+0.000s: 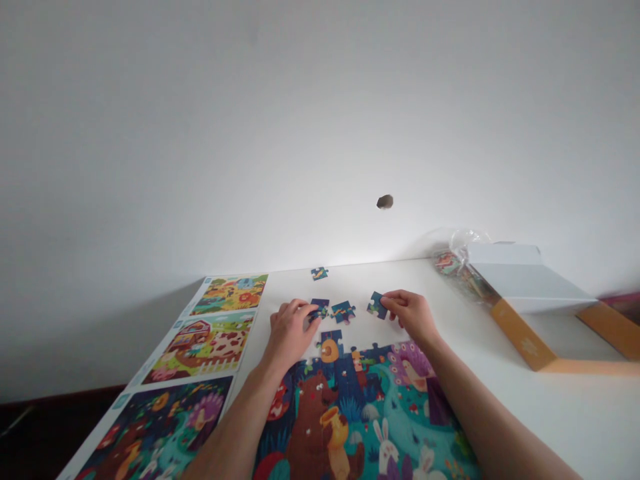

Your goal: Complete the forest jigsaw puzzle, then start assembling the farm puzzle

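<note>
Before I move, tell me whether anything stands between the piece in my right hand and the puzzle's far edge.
Between the held piece in your right hand and the puzzle, straight toward you, only tabletop shows. A loose piece lies left, clear of that path.

Puzzle (350,413): teal and dark blue ground, brown bear, yellow pot, white rabbits, purple-pink peacock at far right. Loose pieces (343,313): blue with green and yellow bits. Near-left sheet (165,427): same dark blue-teal pattern. Middle sheet (205,343): green, red barn, brown-patched cow. Far sheet (235,293): yellow, green. Open box (530,340): orange, white-grey.
</note>
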{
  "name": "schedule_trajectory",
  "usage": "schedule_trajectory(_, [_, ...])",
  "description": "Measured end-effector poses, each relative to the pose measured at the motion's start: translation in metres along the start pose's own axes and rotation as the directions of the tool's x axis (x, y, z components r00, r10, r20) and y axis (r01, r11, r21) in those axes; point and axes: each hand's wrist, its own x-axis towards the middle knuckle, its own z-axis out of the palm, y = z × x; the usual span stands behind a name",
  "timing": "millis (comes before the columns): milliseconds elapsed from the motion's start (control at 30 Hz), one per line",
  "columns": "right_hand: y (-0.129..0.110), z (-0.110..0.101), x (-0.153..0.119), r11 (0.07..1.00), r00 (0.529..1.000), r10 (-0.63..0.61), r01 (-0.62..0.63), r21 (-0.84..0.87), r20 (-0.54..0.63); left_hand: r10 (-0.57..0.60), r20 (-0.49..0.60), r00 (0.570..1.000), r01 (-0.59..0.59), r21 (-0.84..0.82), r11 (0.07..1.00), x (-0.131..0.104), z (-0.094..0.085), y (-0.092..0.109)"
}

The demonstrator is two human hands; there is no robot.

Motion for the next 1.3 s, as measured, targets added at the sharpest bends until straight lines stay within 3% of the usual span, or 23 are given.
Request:
schedule_trajectory(167, [0.005, -0.004, 0.004, 0.998, 0.998, -0.055, 0.054, -0.025, -0.021, -0.002, -0.004, 1.000, 0.002, -0.009, 1.000, 0.001, -0.002, 0.001])
schedule_trajectory(367, [0.013, -0.028, 0.011, 0.955, 0.977, -0.116, 0.061, -0.290, -0.179, 0.000, -0.019, 1.000, 0.000, 0.000, 1.000, 0.001, -0.001, 0.001])
schedule_trajectory(467, [0.012, -0.042, 0.013, 0.890, 0.989, -0.088, 0.025, -0.456, -0.118, -0.012, -0.020, 1.000, 0.012, 0.004, 1.000, 0.001, 0.000, 0.001])
schedule_trajectory(600, [0.010, -0.057, 0.013, 0.868, 1.000, 0.010, 0.006, -0.497, 0.029, -0.016, -0.010, 1.000, 0.016, -0.006, 1.000, 0.001, 0.000, 0.001])
schedule_trajectory(700, [0.010, -0.064, 0.012, 0.869, 0.980, 0.056, 0.047, -0.493, 0.191, -0.015, -0.009, 1.000, 0.015, -0.013, 1.000, 0.001, 0.000, 0.001])
schedule_trajectory(833, [0.009, -0.069, 0.010, 0.854, 0.940, 0.022, 0.160, -0.496, 0.341, -0.019, -0.016, 1.000, 0.019, -0.012, 1.000, 0.001, 0.001, -0.001])
schedule_trajectory(1033, [0.010, -0.070, 0.009, 0.760, 0.951, -0.033, 0.225, -0.609, 0.309, -0.019, -0.019, 1.000, 0.019, -0.010, 1.000, 0.002, 0.002, -0.001])
schedule_trajectory(1300, [0.012, -0.071, 0.007, 0.772, 0.946, -0.035, 0.230, -0.593, 0.322, -0.021, -0.017, 1.000, 0.021, -0.005, 1.000, 0.001, 0.001, 0.001])
